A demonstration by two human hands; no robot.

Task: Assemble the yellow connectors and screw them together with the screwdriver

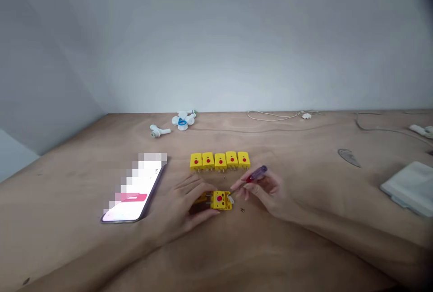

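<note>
My left hand [189, 204] is closed on a small yellow connector [220, 200] with a red dot, pinning it on the wooden table. My right hand [265, 192] pinches a small screwdriver [256, 174] with a red and purple handle, its tip pointing at the connector's right end. A row of several identical yellow connectors [220, 160] stands just behind my hands. A tiny dark screw [242, 210] lies on the table to the right of the held connector.
A phone [135, 192] with a lit screen lies to the left. White plastic fittings [182, 121] and a white cable [284, 115] lie at the back edge by the wall. A folded white cloth [411, 187] sits at the right.
</note>
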